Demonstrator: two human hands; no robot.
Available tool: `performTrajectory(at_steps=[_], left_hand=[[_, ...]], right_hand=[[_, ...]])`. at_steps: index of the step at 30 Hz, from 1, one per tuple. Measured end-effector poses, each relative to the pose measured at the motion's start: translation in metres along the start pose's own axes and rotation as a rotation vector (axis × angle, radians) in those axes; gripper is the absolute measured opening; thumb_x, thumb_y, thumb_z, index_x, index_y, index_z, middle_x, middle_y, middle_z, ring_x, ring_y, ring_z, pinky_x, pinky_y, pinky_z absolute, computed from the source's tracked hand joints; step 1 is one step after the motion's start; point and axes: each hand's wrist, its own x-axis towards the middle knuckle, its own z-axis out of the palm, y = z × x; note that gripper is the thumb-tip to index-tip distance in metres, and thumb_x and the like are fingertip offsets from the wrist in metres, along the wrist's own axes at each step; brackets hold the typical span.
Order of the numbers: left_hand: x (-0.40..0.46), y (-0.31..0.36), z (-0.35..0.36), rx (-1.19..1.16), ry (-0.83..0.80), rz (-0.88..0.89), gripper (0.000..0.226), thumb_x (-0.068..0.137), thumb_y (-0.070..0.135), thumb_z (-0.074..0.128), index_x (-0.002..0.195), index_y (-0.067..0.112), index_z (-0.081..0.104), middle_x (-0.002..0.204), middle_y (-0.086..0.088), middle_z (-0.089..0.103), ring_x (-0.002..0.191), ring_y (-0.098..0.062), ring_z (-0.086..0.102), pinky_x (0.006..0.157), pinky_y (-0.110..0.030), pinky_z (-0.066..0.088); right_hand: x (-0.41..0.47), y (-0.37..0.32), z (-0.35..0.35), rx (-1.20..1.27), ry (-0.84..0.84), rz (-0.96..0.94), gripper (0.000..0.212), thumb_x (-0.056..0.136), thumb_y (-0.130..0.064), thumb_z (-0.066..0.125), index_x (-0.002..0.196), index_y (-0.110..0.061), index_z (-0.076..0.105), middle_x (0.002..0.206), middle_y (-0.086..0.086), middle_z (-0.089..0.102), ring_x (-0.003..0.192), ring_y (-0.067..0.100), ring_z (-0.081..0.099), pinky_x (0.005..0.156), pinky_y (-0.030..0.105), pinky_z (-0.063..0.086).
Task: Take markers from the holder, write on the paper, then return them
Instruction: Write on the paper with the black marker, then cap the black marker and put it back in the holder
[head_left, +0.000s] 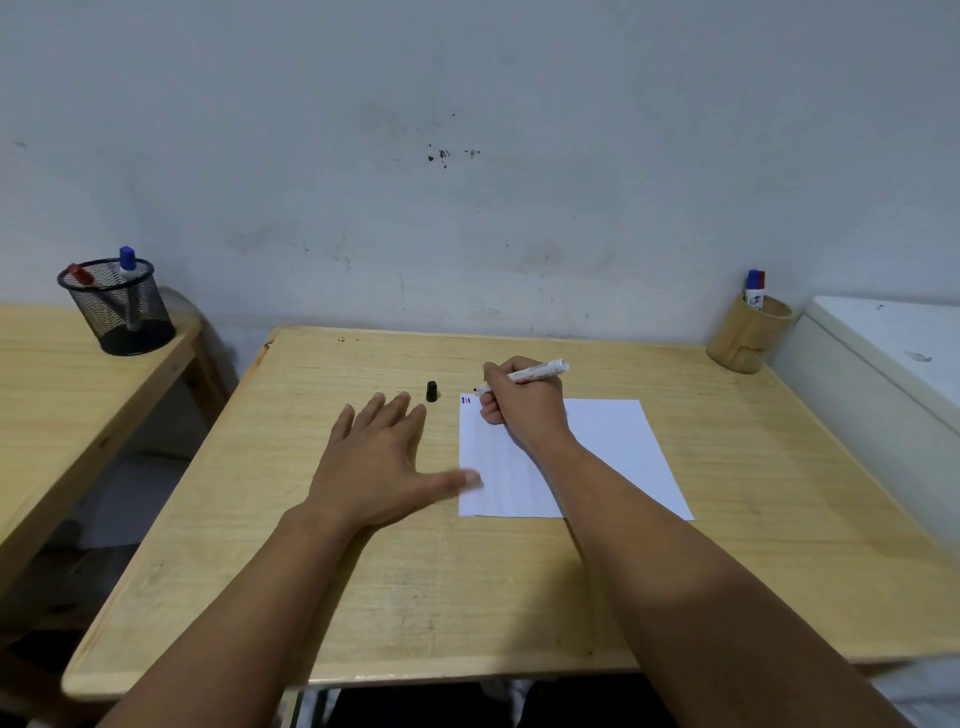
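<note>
A white sheet of paper (613, 447) lies on the wooden table (363, 571), with small blue and red marks at its top left corner. My right hand (524, 405) grips an uncapped white marker (540, 372), its black tip just above that corner. The marker's black cap (431, 391) stands on the table to the left of the tip. My left hand (379, 462) lies flat and open on the table, thumb touching the paper's left edge. A round wooden holder (748, 338) at the table's far right corner holds a blue-capped and a red-capped marker (754, 288).
A black mesh cup (120, 306) with a red and a blue marker stands on a second wooden table at the left, across a gap. A white appliance (883, 364) borders the right side. A grey wall runs behind the table.
</note>
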Motion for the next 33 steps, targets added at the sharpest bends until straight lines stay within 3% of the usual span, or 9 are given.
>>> performTrajectory(at_steps=[4,8,12,14,16,18,21,26,33], left_hand=[[0.033,-0.005,-0.004,-0.190,0.264,-0.116,0.056,0.092,0.066,0.056,0.137,0.032,0.061,0.132,0.006,0.067,0.124,-0.022,0.059,0.104,-0.049,0.044],[0.059,-0.005,0.001,-0.155,0.242,-0.081,0.037,0.094,0.046,0.065,0.128,0.034,0.069,0.118,0.007,0.071,0.111,-0.022,0.064,0.091,-0.043,0.050],[0.071,0.001,0.005,-0.132,0.254,-0.079,0.021,0.095,0.040,0.066,0.110,0.030,0.078,0.107,0.010,0.075,0.103,-0.021,0.068,0.081,-0.037,0.051],[0.076,0.006,0.000,-0.251,0.219,-0.151,0.017,0.094,0.035,0.069,0.106,0.029,0.080,0.105,0.010,0.077,0.103,-0.019,0.070,0.083,-0.035,0.053],[0.083,0.013,-0.011,-0.497,0.189,-0.205,0.011,0.093,0.028,0.073,0.099,0.024,0.082,0.097,0.008,0.080,0.100,-0.018,0.072,0.082,-0.031,0.054],[0.086,0.026,-0.030,-0.732,0.195,-0.217,0.009,0.092,0.022,0.076,0.098,0.017,0.080,0.089,0.005,0.080,0.090,-0.019,0.073,0.074,-0.028,0.051],[0.085,0.051,-0.063,-0.932,0.210,-0.181,0.013,0.094,0.020,0.075,0.102,0.011,0.079,0.091,0.000,0.080,0.077,-0.016,0.068,0.065,-0.026,0.047],[0.084,0.089,-0.099,-0.987,0.257,-0.119,0.013,0.096,0.022,0.072,0.096,0.013,0.081,0.089,0.001,0.079,0.073,-0.015,0.067,0.069,-0.030,0.046],[0.082,0.123,-0.108,-0.906,0.273,-0.050,0.015,0.095,0.023,0.072,0.098,0.013,0.083,0.092,-0.004,0.080,0.075,-0.017,0.071,0.064,-0.027,0.045]], right_hand=[[0.004,-0.010,-0.002,0.115,-0.078,0.060,0.036,0.096,-0.020,0.081,0.073,-0.006,0.058,0.064,0.013,0.061,0.052,0.022,0.055,0.046,0.023,0.048],[-0.003,-0.027,-0.006,0.062,-0.097,0.004,0.038,0.092,-0.039,0.084,0.077,-0.012,0.062,0.065,0.009,0.061,0.047,0.019,0.050,0.049,0.027,0.047],[-0.005,-0.051,-0.018,-0.040,-0.071,-0.133,0.029,0.092,-0.028,0.085,0.082,-0.007,0.067,0.058,0.000,0.065,0.044,0.015,0.054,0.054,0.029,0.049],[-0.010,-0.062,-0.029,-0.043,-0.188,-0.131,0.013,0.097,-0.012,0.079,0.108,-0.008,0.075,0.078,0.005,0.077,0.060,0.015,0.071,0.064,0.034,0.059],[-0.014,-0.073,-0.039,-0.041,-0.241,-0.160,0.036,0.104,0.002,0.063,0.138,-0.009,0.067,0.105,0.010,0.078,0.078,0.016,0.079,0.068,0.035,0.065],[-0.020,-0.085,-0.046,0.020,-0.209,-0.162,0.046,0.108,0.009,0.045,0.147,-0.010,0.062,0.118,0.015,0.073,0.084,0.021,0.080,0.075,0.044,0.067],[-0.028,-0.101,-0.058,0.109,-0.171,-0.166,0.043,0.110,0.003,0.041,0.143,-0.010,0.066,0.116,0.015,0.070,0.085,0.027,0.077,0.084,0.056,0.065],[-0.043,-0.114,-0.072,-0.132,-0.174,-0.331,0.026,0.107,-0.008,0.060,0.111,-0.030,0.073,0.108,0.009,0.067,0.064,0.014,0.068,0.060,0.031,0.063],[-0.056,-0.115,-0.094,-0.388,-0.124,-0.393,0.032,0.097,-0.009,0.071,0.106,-0.039,0.071,0.101,-0.003,0.077,0.069,0.016,0.073,0.067,0.038,0.057]])
